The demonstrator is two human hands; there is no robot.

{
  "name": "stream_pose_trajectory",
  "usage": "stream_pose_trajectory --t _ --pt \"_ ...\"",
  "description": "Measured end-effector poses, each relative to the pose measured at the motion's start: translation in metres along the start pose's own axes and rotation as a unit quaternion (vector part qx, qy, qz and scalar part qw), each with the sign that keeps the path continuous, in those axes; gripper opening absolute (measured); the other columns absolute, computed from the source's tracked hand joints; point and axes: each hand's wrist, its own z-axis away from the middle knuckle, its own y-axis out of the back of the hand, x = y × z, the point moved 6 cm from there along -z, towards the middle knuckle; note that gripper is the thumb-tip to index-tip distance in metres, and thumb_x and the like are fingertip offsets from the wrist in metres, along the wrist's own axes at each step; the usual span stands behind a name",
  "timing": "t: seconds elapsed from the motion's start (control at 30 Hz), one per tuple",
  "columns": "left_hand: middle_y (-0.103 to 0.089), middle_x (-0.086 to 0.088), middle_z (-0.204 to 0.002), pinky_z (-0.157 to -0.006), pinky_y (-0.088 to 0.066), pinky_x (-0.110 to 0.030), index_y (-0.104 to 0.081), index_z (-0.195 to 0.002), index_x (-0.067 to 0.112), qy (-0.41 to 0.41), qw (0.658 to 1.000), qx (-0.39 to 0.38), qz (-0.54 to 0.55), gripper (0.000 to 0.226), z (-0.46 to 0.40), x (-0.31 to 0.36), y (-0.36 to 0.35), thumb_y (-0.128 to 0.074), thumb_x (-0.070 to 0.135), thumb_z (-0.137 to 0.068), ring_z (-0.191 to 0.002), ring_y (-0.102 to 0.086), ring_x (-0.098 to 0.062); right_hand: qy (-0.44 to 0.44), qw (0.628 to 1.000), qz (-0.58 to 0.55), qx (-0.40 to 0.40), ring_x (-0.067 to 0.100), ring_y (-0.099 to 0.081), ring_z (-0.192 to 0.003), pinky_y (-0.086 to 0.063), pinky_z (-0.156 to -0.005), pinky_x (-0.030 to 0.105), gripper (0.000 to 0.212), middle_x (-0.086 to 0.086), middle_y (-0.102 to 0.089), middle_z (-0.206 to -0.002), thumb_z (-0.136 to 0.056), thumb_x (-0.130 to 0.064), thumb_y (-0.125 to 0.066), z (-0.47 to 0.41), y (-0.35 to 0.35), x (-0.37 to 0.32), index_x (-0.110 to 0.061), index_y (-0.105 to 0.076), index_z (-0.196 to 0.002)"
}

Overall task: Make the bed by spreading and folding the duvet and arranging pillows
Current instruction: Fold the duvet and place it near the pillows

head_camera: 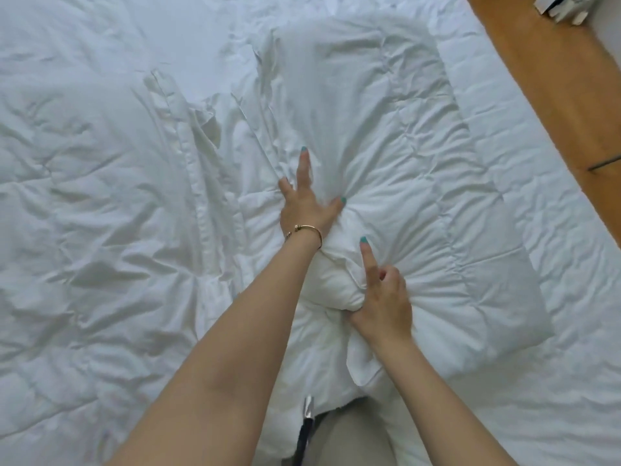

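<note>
A white quilted duvet (pixel 100 196) covers the bed, crumpled on the left. A folded-over part of it (pixel 420 163) lies as a thick pad right of centre on the white sheet (pixel 554 297). My left hand (pixel 307 203) presses flat on the duvet near the fold's left edge, fingers spread and straight, a gold bangle on the wrist. My right hand (pixel 383 297) grips a bunched lump of the duvet near me, index finger pointing up, the other fingers curled into the cloth. No pillow is plainly told apart from the bedding.
A wooden floor strip (pixel 554 79) runs along the bed's right side at top right, with a pale object (pixel 561 6) at the very top edge. A dark strap with a metal end (pixel 307 415) hangs by my body at the bottom.
</note>
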Motion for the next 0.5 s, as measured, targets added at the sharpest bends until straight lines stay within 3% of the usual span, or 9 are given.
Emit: stream_pose_trajectory --t 0.07,0.13,0.27,0.3,0.4,0.5 --pt "-0.026 -0.009 -0.135 -0.079 -0.054 -0.038 0.001 -0.145 0.054 -0.016 1.0 -0.008 -0.001 0.102 0.006 0.002 0.003 -0.073 0.045 -0.075 -0.102 -0.059 -0.024 0.006 0.996 -0.031 -0.079 0.026 -0.053 -0.083 -0.05 -0.073 0.036 0.127 0.005 -0.05 -0.096 -0.064 -0.025 -0.078 -0.004 0.001 0.002 -0.051 0.016 -0.145" --pt "-0.027 -0.01 -0.134 -0.072 -0.053 -0.035 0.001 -0.145 0.055 -0.028 0.999 -0.021 -0.022 0.098 0.013 0.005 0.01 -0.07 0.039 -0.08 -0.099 -0.058 -0.023 -0.007 0.99 -0.055 -0.13 0.023 -0.054 -0.082 -0.047 -0.073 0.032 0.124 0.002 -0.052 -0.094 -0.068 -0.023 -0.074 -0.003 0.007 0.005 -0.057 0.021 -0.14" --pt "-0.026 -0.011 -0.131 -0.048 -0.043 -0.027 0.004 -0.142 0.059 -0.087 0.99 -0.023 -0.113 0.086 0.039 0.017 0.046 -0.057 0.025 -0.092 -0.062 -0.05 -0.019 0.002 0.977 -0.111 -0.184 0.019 -0.058 -0.082 -0.046 -0.074 0.031 0.115 -0.001 -0.056 -0.088 -0.072 -0.028 -0.069 0.016 0.029 -0.014 -0.065 0.018 -0.138" --pt "-0.025 -0.011 -0.133 -0.05 -0.043 -0.028 0.003 -0.142 0.06 -0.089 0.989 -0.023 -0.12 0.084 0.047 0.013 0.058 -0.055 0.024 -0.093 -0.066 -0.052 -0.021 0.014 0.973 -0.118 -0.198 0.018 -0.058 -0.083 -0.045 -0.074 0.03 0.113 -0.002 -0.056 -0.088 -0.073 -0.03 -0.068 0.026 0.034 -0.024 -0.065 0.017 -0.138" --pt "-0.014 -0.011 -0.147 -0.074 -0.052 -0.036 -0.003 -0.142 0.061 -0.043 0.983 -0.05 -0.169 0.076 0.068 -0.032 0.087 -0.053 0.03 -0.093 -0.107 -0.056 -0.031 0.038 0.967 -0.092 -0.236 0.021 -0.056 -0.094 -0.046 -0.08 0.032 0.108 0.001 -0.053 -0.099 -0.076 -0.039 -0.065 0.065 0.026 -0.059 -0.063 0.02 -0.138" --pt "-0.01 -0.013 -0.151 -0.086 -0.051 -0.041 -0.003 -0.142 0.06 0.001 0.974 -0.066 -0.215 0.075 0.069 -0.07 0.097 -0.053 0.033 -0.093 -0.114 -0.054 -0.032 0.015 0.959 -0.069 -0.276 0.026 -0.052 -0.105 -0.047 -0.09 0.035 0.113 0.005 -0.045 -0.113 -0.072 -0.049 -0.068 0.085 -0.008 -0.087 -0.058 0.022 -0.141"
